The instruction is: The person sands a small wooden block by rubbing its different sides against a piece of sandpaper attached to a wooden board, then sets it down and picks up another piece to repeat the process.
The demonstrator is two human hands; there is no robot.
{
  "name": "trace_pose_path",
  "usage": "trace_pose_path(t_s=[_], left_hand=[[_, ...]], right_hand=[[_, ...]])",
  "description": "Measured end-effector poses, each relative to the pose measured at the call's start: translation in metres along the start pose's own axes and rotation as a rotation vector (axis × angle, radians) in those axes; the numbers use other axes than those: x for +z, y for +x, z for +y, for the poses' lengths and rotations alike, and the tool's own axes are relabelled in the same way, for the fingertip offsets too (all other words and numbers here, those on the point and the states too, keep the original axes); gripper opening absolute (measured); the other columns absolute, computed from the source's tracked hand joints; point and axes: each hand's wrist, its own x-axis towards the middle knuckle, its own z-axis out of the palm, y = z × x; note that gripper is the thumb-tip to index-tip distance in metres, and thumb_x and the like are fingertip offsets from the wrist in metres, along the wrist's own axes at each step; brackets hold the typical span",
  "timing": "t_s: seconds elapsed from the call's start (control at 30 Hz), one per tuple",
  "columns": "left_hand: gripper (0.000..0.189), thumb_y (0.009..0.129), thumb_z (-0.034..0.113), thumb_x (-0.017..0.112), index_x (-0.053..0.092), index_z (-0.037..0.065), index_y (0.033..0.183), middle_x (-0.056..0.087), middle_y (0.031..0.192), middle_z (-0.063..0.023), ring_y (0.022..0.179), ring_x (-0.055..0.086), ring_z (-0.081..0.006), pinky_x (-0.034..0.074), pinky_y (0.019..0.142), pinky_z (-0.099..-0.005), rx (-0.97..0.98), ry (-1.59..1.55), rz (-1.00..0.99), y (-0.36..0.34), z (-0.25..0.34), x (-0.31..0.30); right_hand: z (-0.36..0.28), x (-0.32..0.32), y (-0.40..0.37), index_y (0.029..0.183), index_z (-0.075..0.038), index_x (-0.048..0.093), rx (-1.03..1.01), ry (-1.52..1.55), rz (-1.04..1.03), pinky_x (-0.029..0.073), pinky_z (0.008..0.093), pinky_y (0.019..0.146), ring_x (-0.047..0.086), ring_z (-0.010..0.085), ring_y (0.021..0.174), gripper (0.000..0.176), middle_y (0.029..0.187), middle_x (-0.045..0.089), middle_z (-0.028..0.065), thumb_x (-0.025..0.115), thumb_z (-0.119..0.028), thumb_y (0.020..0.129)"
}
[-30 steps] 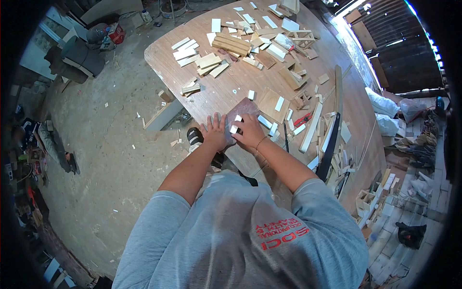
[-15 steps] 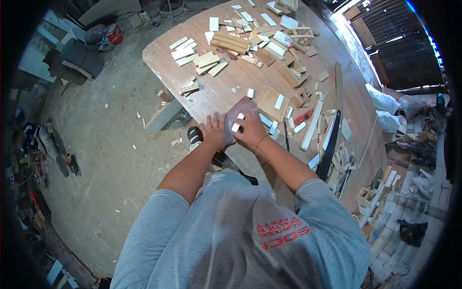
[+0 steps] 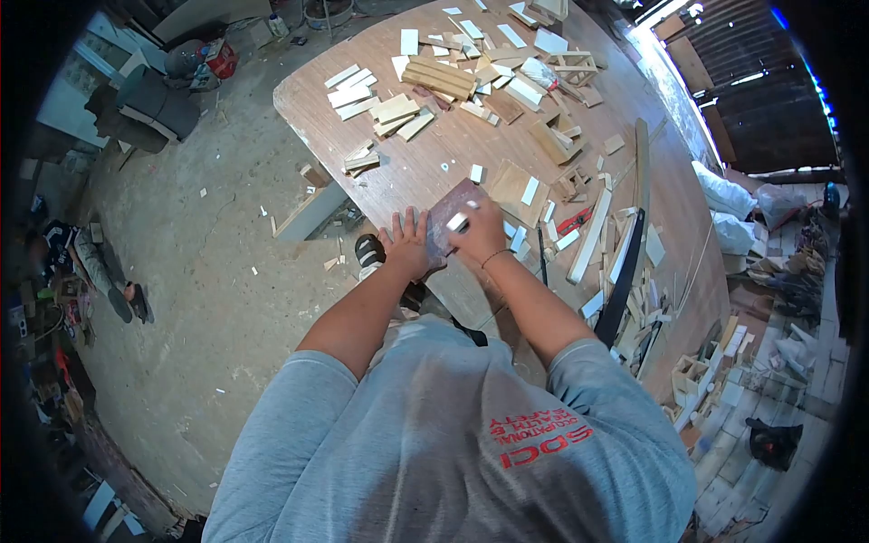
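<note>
A reddish-brown sheet that looks like sandpaper (image 3: 455,196) lies at the near edge of the wooden table. My left hand (image 3: 406,246) rests flat on the sheet's left edge, fingers spread. On the sheet's right side, my right hand (image 3: 484,231) grips a small white-faced wooden block (image 3: 458,222) and holds it against the surface. Motion blurs that block and the fingers around it, so its far side is hidden. Just beyond the sheet lies a small white piece (image 3: 476,174). A thin wooden board (image 3: 510,185) with a white strip on it sits to the right.
Wood offcuts, including a stack of grooved strips (image 3: 439,78), cover the table's far part (image 3: 308,100). Long strips and a black bar (image 3: 623,281) lie on the right. A red tool (image 3: 574,220) is among them. Another person (image 3: 86,258) is at the far left.
My right hand has slid the wooden block slightly away from me and to the right over the sheet. My left hand stays in place on the sheet.
</note>
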Motion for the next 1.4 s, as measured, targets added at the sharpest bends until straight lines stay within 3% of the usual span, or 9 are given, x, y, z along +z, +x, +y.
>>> trace_pose_path(t_s=[0.17, 0.23, 0.43, 0.5, 0.57, 0.7, 0.83, 0.9, 1.4], left_hand=[[0.129, 0.068, 0.065, 0.078, -0.001, 0.019, 0.159, 0.002, 0.166, -0.0152, 0.151, 0.001, -0.0432, 0.008, 0.116, -0.0675, -0.006, 0.076, -0.013, 0.005, -0.001, 0.003], [0.129, 0.068, 0.064, 0.078, 0.0, 0.019, 0.159, 0.002, 0.166, -0.0152, 0.151, 0.001, -0.0434, 0.008, 0.116, -0.0678, -0.007, 0.025, -0.017, 0.001, -0.001, 0.003], [0.127, 0.068, 0.065, 0.077, 0.001, 0.02, 0.159, 0.003, 0.166, -0.0153, 0.151, 0.002, -0.0437, 0.009, 0.116, -0.0681, -0.003, 0.022, 0.016, 0.001, 0.001, -0.004], [0.122, 0.073, 0.067, 0.072, -0.002, 0.023, 0.16, -0.003, 0.167, -0.0103, 0.152, -0.004, -0.0386, 0.003, 0.117, -0.0651, -0.015, -0.009, -0.065, -0.007, 0.003, -0.013], [0.123, 0.071, 0.065, 0.074, 0.0, 0.022, 0.16, 0.001, 0.167, -0.0126, 0.152, -0.001, -0.041, 0.005, 0.116, -0.0664, -0.001, -0.015, -0.02, -0.004, 0.0, -0.003], [0.124, 0.069, 0.064, 0.077, 0.003, 0.021, 0.16, 0.004, 0.166, -0.0148, 0.151, 0.003, -0.0431, 0.008, 0.116, -0.0676, 0.004, -0.026, 0.014, 0.001, -0.001, 0.001], [0.124, 0.069, 0.066, 0.076, 0.003, 0.021, 0.16, 0.004, 0.166, -0.0148, 0.151, 0.003, -0.0428, 0.008, 0.116, -0.0677, 0.03, -0.024, 0.051, -0.003, -0.003, 0.001], [0.125, 0.069, 0.065, 0.076, 0.003, 0.021, 0.16, 0.005, 0.166, -0.0148, 0.151, 0.004, -0.0429, 0.008, 0.116, -0.0677, 0.012, -0.044, 0.011, -0.002, 0.0, -0.003], [0.13, 0.064, 0.066, 0.079, 0.004, 0.021, 0.159, 0.004, 0.166, -0.0145, 0.152, 0.002, -0.0423, 0.008, 0.117, -0.0663, 0.012, -0.052, 0.035, -0.001, -0.002, -0.001]], right_hand=[[-0.003, -0.016, 0.0, 0.095, -0.011, 0.074, -0.185, -0.066, -0.072, 0.044, 0.0469, 0.092, 0.05, 0.0384, 0.108, 0.041, 0.103, 0.055, 0.0168, 0.08, -0.034, 0.061], [0.002, -0.016, 0.011, 0.096, -0.013, 0.075, 0.288, -0.132, -0.065, 0.045, 0.047, 0.092, 0.051, 0.0376, 0.106, 0.04, 0.105, 0.054, 0.0172, 0.079, -0.033, 0.061], [0.0, -0.003, -0.005, 0.087, -0.01, 0.073, -0.257, 0.079, -0.145, 0.047, 0.0475, 0.086, 0.054, 0.0382, 0.098, 0.034, 0.097, 0.054, 0.0181, 0.079, -0.029, 0.059], [0.006, -0.003, 0.008, 0.09, -0.012, 0.075, 0.247, -0.007, 0.013, 0.046, 0.0472, 0.089, 0.054, 0.0382, 0.101, 0.037, 0.098, 0.053, 0.0175, 0.08, -0.031, 0.06], [-0.011, 0.006, -0.002, 0.091, -0.013, 0.075, 0.279, -0.043, 0.092, 0.046, 0.0478, 0.088, 0.053, 0.038, 0.101, 0.037, 0.099, 0.053, 0.0167, 0.081, -0.032, 0.06], [-0.006, 0.005, 0.002, 0.088, -0.011, 0.073, -0.248, 0.025, -0.034, 0.047, 0.0469, 0.085, 0.053, 0.0378, 0.098, 0.034, 0.098, 0.053, 0.0163, 0.08, -0.031, 0.062], [-0.006, 0.009, 0.012, 0.089, -0.012, 0.073, 0.226, -0.1, 0.119, 0.048, 0.0455, 0.084, 0.055, 0.0392, 0.098, 0.039, 0.096, 0.052, 0.0164, 0.084, -0.032, 0.057], [-0.014, 0.012, 0.0, 0.09, -0.012, 0.075, -0.306, 0.074, -0.029, 0.049, 0.0458, 0.081, 0.056, 0.0391, 0.097, 0.04, 0.094, 0.053, 0.0173, 0.084, -0.031, 0.056], [-0.005, -0.001, 0.028, 0.092, -0.012, 0.076, 0.217, -0.005, -0.11, 0.05, 0.045, 0.089, 0.056, 0.0372, 0.105, 0.04, 0.107, 0.056, 0.0182, 0.081, -0.032, 0.059]])
